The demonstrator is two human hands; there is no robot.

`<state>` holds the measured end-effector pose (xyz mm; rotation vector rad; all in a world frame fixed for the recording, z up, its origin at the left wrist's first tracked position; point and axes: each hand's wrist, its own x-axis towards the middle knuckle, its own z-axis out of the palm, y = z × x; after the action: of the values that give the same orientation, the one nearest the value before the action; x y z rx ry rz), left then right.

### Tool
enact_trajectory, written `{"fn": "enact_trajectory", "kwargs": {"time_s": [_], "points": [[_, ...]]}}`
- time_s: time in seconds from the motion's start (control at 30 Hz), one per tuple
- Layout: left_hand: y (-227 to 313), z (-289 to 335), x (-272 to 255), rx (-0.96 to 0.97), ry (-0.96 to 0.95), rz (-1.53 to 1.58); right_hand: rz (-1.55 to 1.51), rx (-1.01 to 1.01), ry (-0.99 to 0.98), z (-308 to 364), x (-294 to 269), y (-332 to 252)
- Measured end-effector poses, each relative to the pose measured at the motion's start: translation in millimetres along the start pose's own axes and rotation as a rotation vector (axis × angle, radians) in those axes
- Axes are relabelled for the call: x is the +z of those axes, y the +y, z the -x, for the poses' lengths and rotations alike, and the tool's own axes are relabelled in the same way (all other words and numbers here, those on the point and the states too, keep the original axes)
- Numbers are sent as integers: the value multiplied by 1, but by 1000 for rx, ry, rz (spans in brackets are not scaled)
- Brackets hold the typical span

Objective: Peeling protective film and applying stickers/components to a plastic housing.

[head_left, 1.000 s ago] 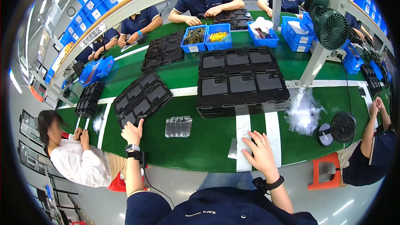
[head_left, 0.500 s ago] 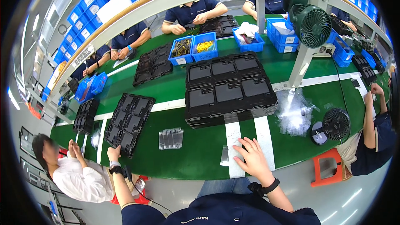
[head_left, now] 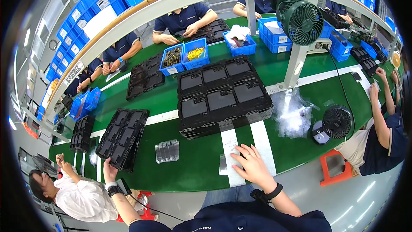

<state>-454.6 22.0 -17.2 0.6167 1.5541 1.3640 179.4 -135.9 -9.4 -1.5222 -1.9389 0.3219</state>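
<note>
Left hand: you've drawn the black tray nearer along the green bench, fingers gripping its near edge | Right hand: stays open, flat beside the clear bag | Tray now within reach.

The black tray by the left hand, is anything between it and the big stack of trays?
Nothing stands between them. Only bare green table separates the tray, gripped by the left hand, from the stack; the silver bags lie nearer.

Green workbench — grey floor
</note>
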Motion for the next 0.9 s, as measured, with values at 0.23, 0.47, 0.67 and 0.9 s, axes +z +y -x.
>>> {"fn": "enact_trajectory", "kwargs": {"time_s": [0.23, 0.47, 0.67, 0.9], "points": [[31, 57, 99, 319, -84, 292, -3, 2, 15, 0, 0, 1], [53, 66, 127, 473, -178, 511, 6, 5, 12, 0, 1, 0], [57, 118, 184, 431, -270, 515, 13, 12, 11, 0, 1, 1], [34, 156, 268, 341, -447, 485, 5, 2, 39, -2, -2, -4]]}}
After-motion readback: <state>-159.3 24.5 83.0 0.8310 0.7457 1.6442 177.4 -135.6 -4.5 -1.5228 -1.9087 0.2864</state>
